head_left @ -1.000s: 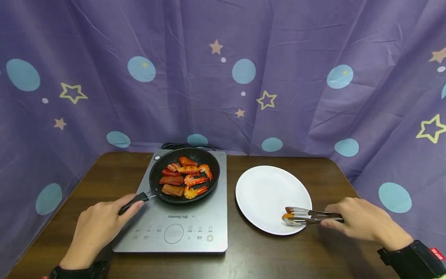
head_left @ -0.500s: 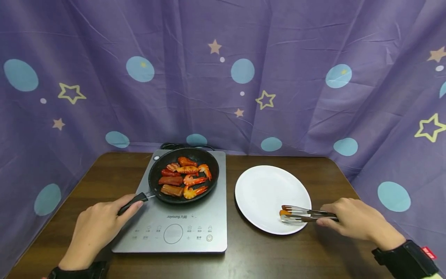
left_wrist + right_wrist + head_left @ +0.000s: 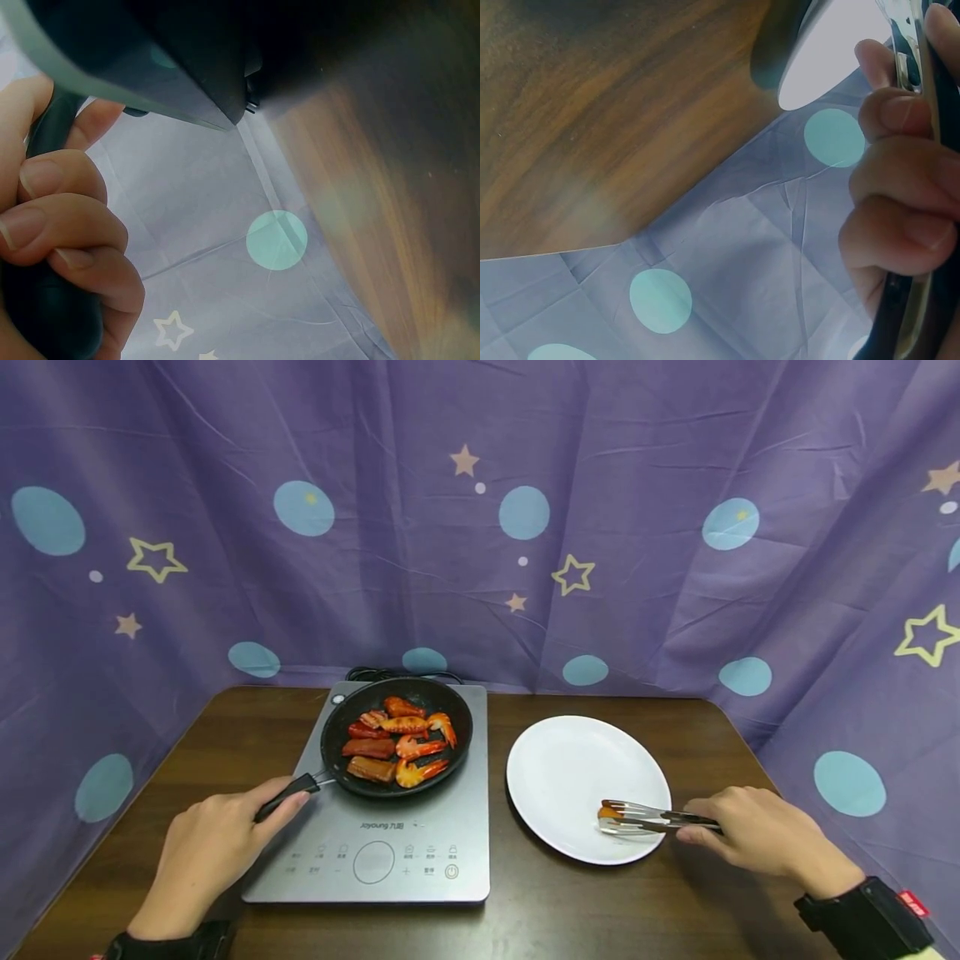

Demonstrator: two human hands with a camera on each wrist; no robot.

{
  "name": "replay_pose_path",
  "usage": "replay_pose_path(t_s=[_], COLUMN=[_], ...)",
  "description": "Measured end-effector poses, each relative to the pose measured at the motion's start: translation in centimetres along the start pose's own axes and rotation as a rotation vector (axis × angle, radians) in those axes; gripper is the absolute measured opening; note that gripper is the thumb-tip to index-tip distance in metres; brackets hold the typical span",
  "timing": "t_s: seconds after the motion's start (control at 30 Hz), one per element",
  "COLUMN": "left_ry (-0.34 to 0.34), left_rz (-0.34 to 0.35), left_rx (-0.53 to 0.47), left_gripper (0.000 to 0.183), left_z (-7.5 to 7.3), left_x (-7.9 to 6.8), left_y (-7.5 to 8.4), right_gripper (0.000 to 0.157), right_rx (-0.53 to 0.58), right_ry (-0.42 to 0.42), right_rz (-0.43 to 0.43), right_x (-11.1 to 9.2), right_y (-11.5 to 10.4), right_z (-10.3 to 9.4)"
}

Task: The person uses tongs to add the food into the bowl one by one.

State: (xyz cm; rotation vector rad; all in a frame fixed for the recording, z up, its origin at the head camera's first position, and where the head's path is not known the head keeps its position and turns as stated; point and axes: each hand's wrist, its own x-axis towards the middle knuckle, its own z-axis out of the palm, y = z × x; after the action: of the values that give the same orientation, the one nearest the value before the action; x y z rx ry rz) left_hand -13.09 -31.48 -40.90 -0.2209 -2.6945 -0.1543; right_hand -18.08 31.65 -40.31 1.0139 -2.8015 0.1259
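My left hand [image 3: 210, 843] grips the black handle [image 3: 279, 803] of a frying pan [image 3: 437, 692] on the silver induction cooktop [image 3: 453, 827]. In the left wrist view the fingers [image 3: 67, 221] curl round that handle. Inside the pan lie several food pieces: a drumstick [image 3: 402, 707], orange shrimp [image 3: 420, 747], a brown rib-like piece [image 3: 371, 768] and dark red meat [image 3: 367, 748]. My right hand [image 3: 765, 831] holds metal tongs [image 3: 667, 818] with slotted ends over the white plate [image 3: 577, 760]. An orange-brown piece of food [image 3: 604, 812] shows at their tips, mostly hidden by them.
A brown wooden table [image 3: 525, 910] carries everything, with the plate to the right of the cooktop. Behind the cooktop runs a black cable [image 3: 375, 673]. A purple curtain [image 3: 637, 627] with stars and dots hangs along the back and sides.
My right hand has moved a little to the left with the tongs and the food piece at their tips, farther in over the plate. The left hand and pan have stayed put.
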Motion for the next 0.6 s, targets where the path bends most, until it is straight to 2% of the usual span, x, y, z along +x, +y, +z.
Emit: replay_pose_path(t_s=[0.3, 0.6], left_ry=[-0.031, 0.013], left_rz=[-0.017, 0.008], left_rx=[-0.009, 0.002], left_gripper=[0.046, 0.042], left_z=[0.0, 0.1], left_x=[-0.2, 0.0], left_y=[-0.1, -0.1], right_gripper=[0.016, 0.017], right_rx=[-0.023, -0.052], right_ry=[0.041, 0.13], right_rz=[0.001, -0.049], right_x=[1.0, 5.0], right_y=[-0.2, -2.0], right_z=[-0.1, -2.2])
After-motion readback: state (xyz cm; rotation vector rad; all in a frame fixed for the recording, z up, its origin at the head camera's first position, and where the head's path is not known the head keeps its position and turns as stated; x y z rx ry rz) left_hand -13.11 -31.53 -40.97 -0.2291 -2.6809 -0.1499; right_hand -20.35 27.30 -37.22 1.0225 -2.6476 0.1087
